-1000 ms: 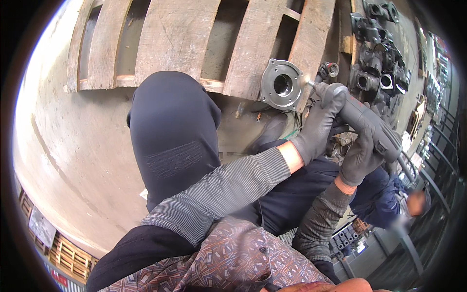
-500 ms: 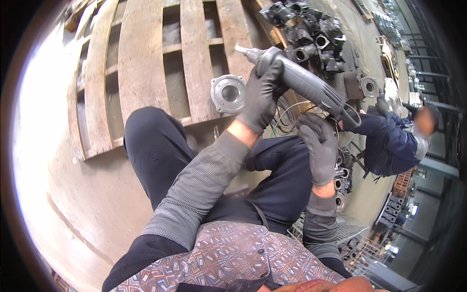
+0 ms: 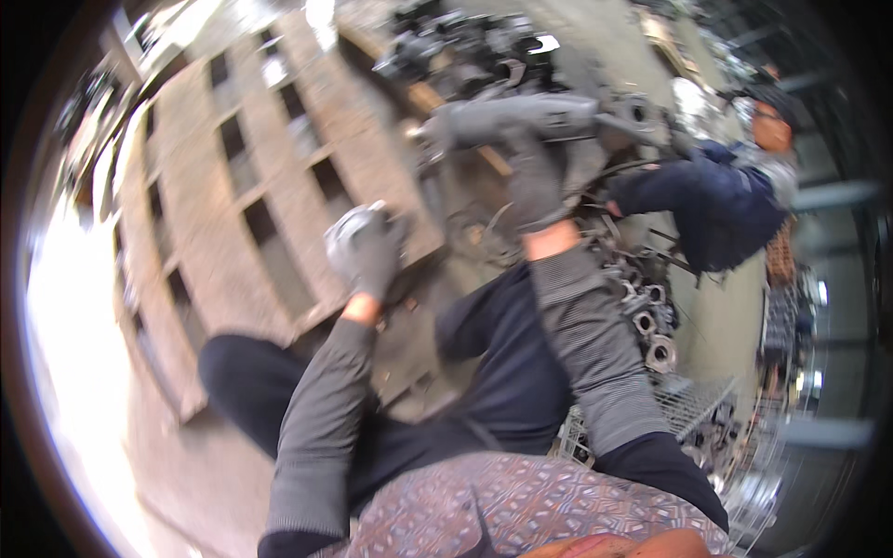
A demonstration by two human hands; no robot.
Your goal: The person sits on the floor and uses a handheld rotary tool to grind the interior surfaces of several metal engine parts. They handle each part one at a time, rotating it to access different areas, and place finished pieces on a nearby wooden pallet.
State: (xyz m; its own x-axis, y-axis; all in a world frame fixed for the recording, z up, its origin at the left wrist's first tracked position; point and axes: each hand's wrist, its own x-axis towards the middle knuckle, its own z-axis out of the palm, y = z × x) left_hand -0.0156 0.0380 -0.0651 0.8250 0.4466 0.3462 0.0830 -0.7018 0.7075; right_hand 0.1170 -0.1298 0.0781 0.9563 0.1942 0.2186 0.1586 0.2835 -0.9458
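Observation:
My right hand (image 3: pixel 532 181), in a dark grey glove, is wrapped round a grey die grinder (image 3: pixel 512 119). The grinder lies nearly level, its narrow nose to the left and its cord end to the right. My left hand (image 3: pixel 365 253), gloved too, is closed over the round metal flange (image 3: pixel 346 223) near the pallet's edge. Most of the flange is hidden under the glove, and blur hides the exact grip. Both forearms wear grey knitted sleeves.
A slatted wooden pallet (image 3: pixel 200 177) fills the left front. Dark metal castings (image 3: pixel 465 51) are heaped beyond it, and more castings (image 3: pixel 644 321) lie right of my leg. A co-worker (image 3: pixel 716 200) sits at the right. A wire basket (image 3: pixel 693 409) stands at the lower right.
The grinder has passed from my left hand to my right, and its nose has swung level. My left hand has come down onto the flange. The whole view has turned.

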